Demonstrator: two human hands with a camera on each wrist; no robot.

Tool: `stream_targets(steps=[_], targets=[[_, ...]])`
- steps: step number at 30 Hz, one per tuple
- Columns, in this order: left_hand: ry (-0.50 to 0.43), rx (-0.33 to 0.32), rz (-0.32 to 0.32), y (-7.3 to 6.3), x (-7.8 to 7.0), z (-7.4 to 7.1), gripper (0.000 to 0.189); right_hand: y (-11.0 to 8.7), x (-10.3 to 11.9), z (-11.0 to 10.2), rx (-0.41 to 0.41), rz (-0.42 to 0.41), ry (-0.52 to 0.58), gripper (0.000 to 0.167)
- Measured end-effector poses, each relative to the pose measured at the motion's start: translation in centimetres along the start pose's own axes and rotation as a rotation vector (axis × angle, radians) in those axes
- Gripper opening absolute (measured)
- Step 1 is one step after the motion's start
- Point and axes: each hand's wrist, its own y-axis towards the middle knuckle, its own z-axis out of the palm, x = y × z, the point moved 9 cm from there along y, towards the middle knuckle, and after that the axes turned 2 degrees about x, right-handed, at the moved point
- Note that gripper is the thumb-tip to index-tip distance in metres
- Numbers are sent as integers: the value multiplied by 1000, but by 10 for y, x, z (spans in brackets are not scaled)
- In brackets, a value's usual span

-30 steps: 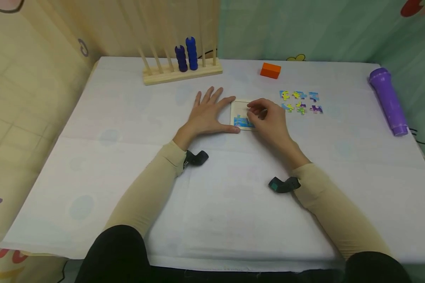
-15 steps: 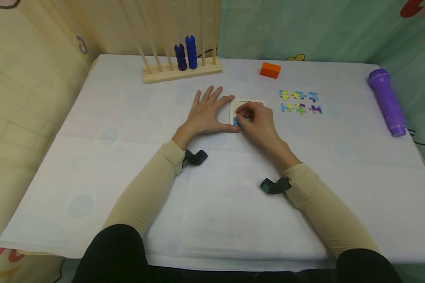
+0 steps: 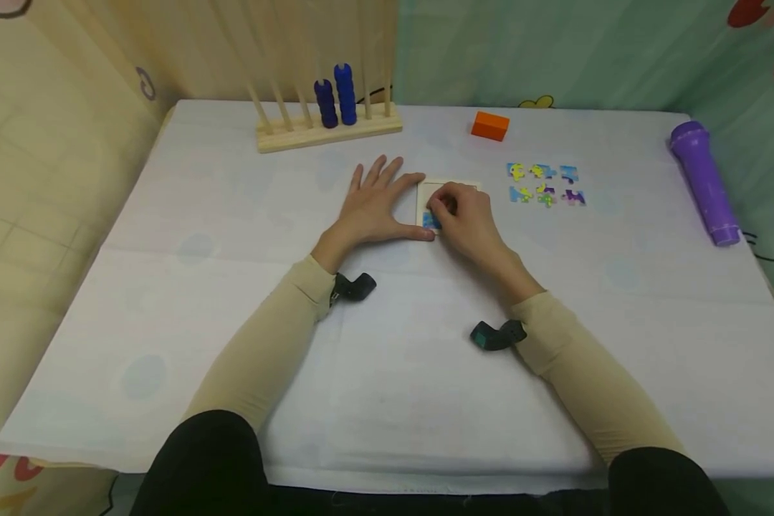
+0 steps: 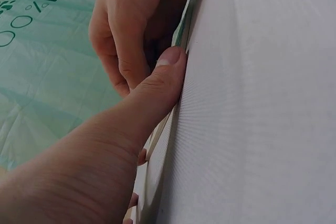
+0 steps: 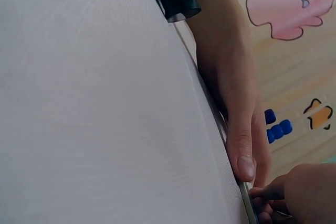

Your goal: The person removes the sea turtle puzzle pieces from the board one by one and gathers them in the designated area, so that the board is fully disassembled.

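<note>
A small square puzzle tray (image 3: 431, 188) with a pale wooden rim lies mid-table, blue puzzle pieces (image 3: 430, 221) showing along its near side. My left hand (image 3: 375, 209) is spread flat at the tray's left, index fingertip at the far corner and thumb at the near one; the left wrist view shows the thumb (image 4: 157, 80) along the tray's edge. My right hand (image 3: 469, 221) is over the tray, thumb and index together and the other fingers curled, fingertips right at the blue pieces. I cannot tell whether a piece is between them. The hand hides the tray's right part.
Several loose puzzle pieces (image 3: 545, 196) lie in two rows right of the tray. Behind are an orange block (image 3: 490, 126) and a wooden peg rack (image 3: 329, 135) with blue beads (image 3: 345, 94). A purple flashlight-shaped object (image 3: 705, 183) lies at the right edge.
My right hand has moved left across the tray, from its right side to the blue pieces near its left side. The left hand and the loose pieces have stayed put.
</note>
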Motion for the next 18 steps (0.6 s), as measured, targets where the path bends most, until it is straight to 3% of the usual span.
stream_targets(steps=[18], targets=[[-4, -3, -3, 2, -1, 0, 109, 3, -4, -3, 22, 57, 50, 19]])
